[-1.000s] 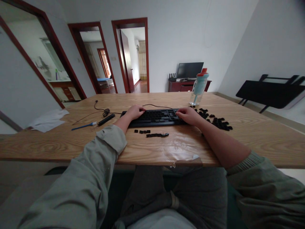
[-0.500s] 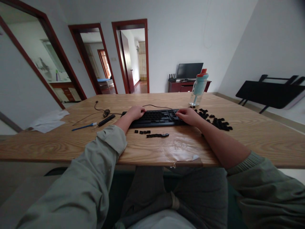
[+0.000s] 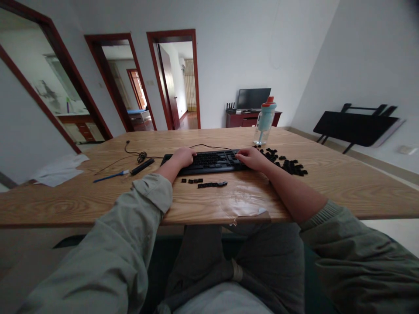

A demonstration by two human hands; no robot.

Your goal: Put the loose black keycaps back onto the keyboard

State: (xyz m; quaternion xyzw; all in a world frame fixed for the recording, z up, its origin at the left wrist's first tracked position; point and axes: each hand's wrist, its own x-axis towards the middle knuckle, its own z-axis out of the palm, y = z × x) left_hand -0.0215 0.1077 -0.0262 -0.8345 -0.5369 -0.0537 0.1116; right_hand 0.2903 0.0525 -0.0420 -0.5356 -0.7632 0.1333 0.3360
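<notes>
A black keyboard [image 3: 212, 162] lies across the wooden table in front of me. My left hand [image 3: 183, 158] rests on its left part, fingers curled over the keys and partly hidden. Over the right-hand keys, my right hand [image 3: 250, 157] is closed with fingertips pressed together at the keyboard; whatever they hold, if anything, is too small to make out. Several loose black keycaps [image 3: 212, 185] lie in short rows on the near side of the keyboard. A larger scattered pile of keycaps [image 3: 293, 167] is to the right, beyond my right forearm.
A clear bottle [image 3: 263, 124] with a red lid stands behind the pile. To the left lie a blue-handled brush [image 3: 109, 176], a black stick-shaped object [image 3: 142, 166], a coiled cable [image 3: 142, 156] and white paper [image 3: 60, 171]. The table's near edge [image 3: 209, 221] has clear tape.
The whole view has shifted slightly, so the table and objects appear a little further left. Both hands remain at the keyboard in nearly the same poses.
</notes>
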